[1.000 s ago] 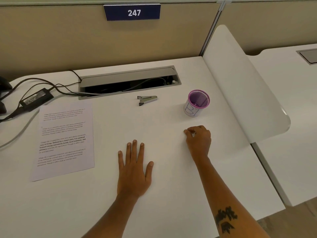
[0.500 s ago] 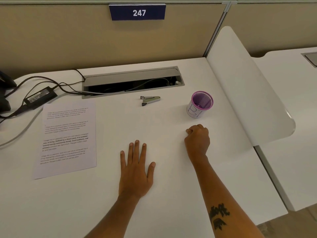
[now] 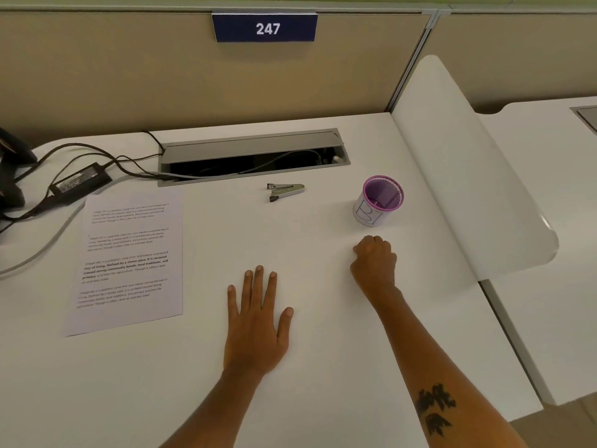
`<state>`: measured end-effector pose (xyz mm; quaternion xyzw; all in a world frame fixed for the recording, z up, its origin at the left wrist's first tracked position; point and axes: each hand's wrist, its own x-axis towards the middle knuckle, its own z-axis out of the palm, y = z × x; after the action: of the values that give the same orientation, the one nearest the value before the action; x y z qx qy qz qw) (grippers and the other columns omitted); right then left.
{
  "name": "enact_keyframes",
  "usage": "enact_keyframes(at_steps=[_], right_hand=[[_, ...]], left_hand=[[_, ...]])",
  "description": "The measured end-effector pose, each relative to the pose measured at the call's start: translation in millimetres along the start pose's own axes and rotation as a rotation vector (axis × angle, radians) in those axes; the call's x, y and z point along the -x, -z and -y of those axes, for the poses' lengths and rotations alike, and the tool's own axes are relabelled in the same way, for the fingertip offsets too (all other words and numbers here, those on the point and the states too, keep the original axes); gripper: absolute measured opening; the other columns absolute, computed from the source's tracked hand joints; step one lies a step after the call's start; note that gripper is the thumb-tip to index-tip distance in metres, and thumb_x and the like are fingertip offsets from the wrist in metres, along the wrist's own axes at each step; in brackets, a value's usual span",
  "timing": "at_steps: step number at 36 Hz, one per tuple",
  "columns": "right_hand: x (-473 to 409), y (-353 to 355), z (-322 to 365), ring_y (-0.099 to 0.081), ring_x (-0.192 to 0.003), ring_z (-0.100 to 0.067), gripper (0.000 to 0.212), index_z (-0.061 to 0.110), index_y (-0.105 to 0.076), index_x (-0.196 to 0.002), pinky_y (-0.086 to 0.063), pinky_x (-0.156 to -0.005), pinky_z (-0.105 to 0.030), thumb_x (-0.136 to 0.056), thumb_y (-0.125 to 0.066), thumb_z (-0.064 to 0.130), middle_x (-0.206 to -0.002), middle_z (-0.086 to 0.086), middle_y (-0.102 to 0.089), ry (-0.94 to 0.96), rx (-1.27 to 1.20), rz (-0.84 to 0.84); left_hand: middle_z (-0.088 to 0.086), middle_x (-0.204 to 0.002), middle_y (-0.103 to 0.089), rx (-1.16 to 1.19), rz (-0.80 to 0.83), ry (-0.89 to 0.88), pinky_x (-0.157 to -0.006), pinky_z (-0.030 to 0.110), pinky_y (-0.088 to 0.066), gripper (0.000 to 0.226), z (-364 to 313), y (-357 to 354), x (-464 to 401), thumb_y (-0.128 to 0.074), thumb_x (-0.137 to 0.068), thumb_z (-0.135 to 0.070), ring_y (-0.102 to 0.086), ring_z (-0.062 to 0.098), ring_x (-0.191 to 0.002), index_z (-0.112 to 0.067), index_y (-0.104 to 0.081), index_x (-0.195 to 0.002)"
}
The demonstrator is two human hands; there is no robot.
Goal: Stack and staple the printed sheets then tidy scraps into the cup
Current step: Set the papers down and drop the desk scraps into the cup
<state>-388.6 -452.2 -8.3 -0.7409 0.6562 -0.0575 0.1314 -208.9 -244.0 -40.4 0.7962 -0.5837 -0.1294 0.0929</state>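
Observation:
Printed sheets (image 3: 129, 260) lie in a stack at the left of the white desk (image 3: 181, 383). A small metal stapler (image 3: 286, 191) rests at the middle back, apart from both hands. The purple mesh cup (image 3: 382, 197), wrapped in a white label, stands at the right. My left hand (image 3: 258, 324) lies flat on the desk, palm down with fingers apart. Just in front of the cup, my right hand (image 3: 374, 263) is curled into a fist on the desk. Nothing shows inside the fist, and no scraps are visible on the desk.
An open cable tray (image 3: 255, 156) runs along the back of the desk. A black power adapter (image 3: 80, 182) and cables sit at the back left. A white curved divider (image 3: 468, 176) borders the right side, with another desk beyond it.
My right hand has gone from a pinch with fingertips on the desk to a tight fist and edged slightly toward the cup. The left hand has stayed flat.

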Motion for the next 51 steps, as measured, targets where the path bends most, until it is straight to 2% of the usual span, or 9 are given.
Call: enact_keyframes(at_steps=[6, 11, 13, 15, 19, 28, 42, 46, 51], right_hand=[[-12.1, 49.6, -1.0, -0.064, -0.089, -0.039, 0.010, -0.008, -0.063, -0.085, -0.045, -0.068, -0.041, -0.088, -0.054, -0.011, -0.087, -0.017, -0.065, -0.092, -0.255, 0.033], [-31.2, 101.7, 6.5, -0.061, -0.087, -0.042, 0.015, -0.010, -0.061, -0.086, -0.045, -0.070, -0.044, -0.096, -0.054, 0.000, -0.090, -0.023, -0.068, -0.037, -0.289, -0.075], [-43.8, 115.4, 7.8, -0.061, -0.093, -0.047, 0.017, -0.014, -0.062, -0.090, -0.051, -0.077, -0.051, -0.095, -0.053, 0.000, -0.096, -0.031, -0.068, -0.027, -0.300, -0.120], [-57.0, 122.1, 6.8, -0.063, -0.093, -0.042, 0.022, -0.009, -0.066, -0.094, -0.055, -0.083, -0.051, -0.099, -0.052, 0.008, -0.100, -0.025, -0.070, -0.050, -0.326, -0.136], [-81.9, 119.2, -1.5, -0.065, -0.091, -0.034, 0.022, -0.001, -0.069, -0.093, -0.054, -0.078, -0.041, -0.100, -0.056, 0.015, -0.096, -0.016, -0.072, -0.050, -0.335, -0.138], [-90.2, 118.5, -6.7, -0.068, -0.076, -0.024, 0.011, 0.005, -0.081, -0.084, -0.046, -0.069, -0.027, -0.085, -0.070, 0.003, -0.085, -0.011, -0.079, 0.000, -0.300, -0.225], [-83.9, 117.8, -10.9, -0.073, -0.081, -0.024, 0.019, 0.008, -0.079, -0.088, -0.056, -0.074, -0.026, -0.085, -0.066, -0.006, -0.089, -0.008, -0.079, 0.054, -0.348, -0.260], [-81.5, 122.3, -12.1, -0.068, -0.077, -0.019, 0.017, 0.008, -0.078, -0.086, -0.053, -0.071, -0.021, -0.085, -0.067, -0.006, -0.087, -0.007, -0.077, 0.038, -0.368, -0.257], [-76.1, 123.8, -14.7, -0.072, -0.087, -0.024, 0.017, 0.006, -0.081, -0.098, -0.045, -0.072, -0.017, -0.094, -0.064, 0.003, -0.096, -0.010, -0.080, 0.087, -0.327, -0.247]], left_hand=[[0.005, -0.180, 0.004, 0.003, -0.002, -0.004, -0.133, 0.060, -0.009, 0.074, 0.5, -0.6, 0.2, -0.025, -0.108, -0.057, 0.006, 0.026, -0.167, -0.023, -0.004, -0.170], [0.005, -0.180, 0.005, 0.001, -0.004, -0.006, -0.133, 0.061, -0.010, 0.075, 0.4, -0.7, 0.4, -0.024, -0.108, -0.057, 0.006, 0.026, -0.167, -0.023, -0.002, -0.170], [0.005, -0.180, 0.005, -0.006, -0.005, -0.007, -0.133, 0.061, -0.010, 0.075, 0.8, -1.7, 0.5, -0.024, -0.108, -0.058, 0.006, 0.026, -0.167, -0.023, -0.001, -0.170], [0.005, -0.180, 0.003, 0.004, -0.009, -0.011, -0.133, 0.061, -0.010, 0.075, 1.0, -2.0, 0.1, -0.025, -0.108, -0.058, 0.005, 0.026, -0.167, -0.023, -0.002, -0.170], [0.006, -0.180, 0.000, 0.014, -0.019, -0.014, -0.132, 0.061, -0.011, 0.074, 0.5, -1.6, -0.3, -0.030, -0.108, -0.056, 0.003, 0.026, -0.167, -0.023, -0.007, -0.170], [0.004, -0.180, 0.003, 0.019, -0.017, -0.012, -0.133, 0.060, -0.009, 0.074, 1.0, -1.6, 0.6, -0.028, -0.108, -0.056, 0.006, 0.024, -0.167, -0.024, -0.005, -0.170], [0.003, -0.180, 0.003, 0.033, -0.021, -0.007, -0.133, 0.059, -0.010, 0.072, 3.3, -5.2, 0.3, -0.023, -0.108, -0.056, 0.005, 0.023, -0.167, -0.025, -0.005, -0.170], [0.003, -0.180, 0.002, 0.046, -0.031, -0.019, -0.134, 0.059, -0.009, 0.071, 4.3, -6.2, 0.8, -0.024, -0.108, -0.055, 0.005, 0.023, -0.167, -0.024, -0.007, -0.170], [0.002, -0.180, 0.001, 0.071, -0.022, -0.031, -0.134, 0.058, -0.009, 0.069, 4.9, -3.1, 2.0, -0.024, -0.109, -0.052, 0.004, 0.022, -0.167, -0.024, -0.009, -0.170]])
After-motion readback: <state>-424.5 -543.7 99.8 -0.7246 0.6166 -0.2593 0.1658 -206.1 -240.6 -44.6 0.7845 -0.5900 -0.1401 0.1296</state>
